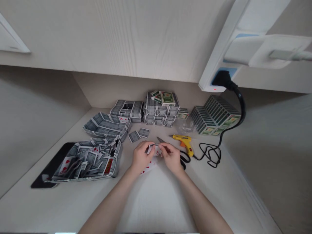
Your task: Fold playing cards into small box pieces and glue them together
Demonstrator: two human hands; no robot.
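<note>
Fingers (150,149): we clamp them on a small folded white playing card (156,150).
Left hand (140,158): card's left end.
Right hand (172,158): right end, near yellow plastic glue gun (183,141).

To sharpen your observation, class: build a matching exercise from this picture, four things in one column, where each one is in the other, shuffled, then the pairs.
Things
1 glue gun
2 playing card
3 black plug
4 black mat

Places
A plugged into the power strip
B held between the left hand and the right hand
C under the tray of cards, at the left
D lying on the table, right of the hands

Pairs: 1-D, 2-B, 3-A, 4-C
</note>
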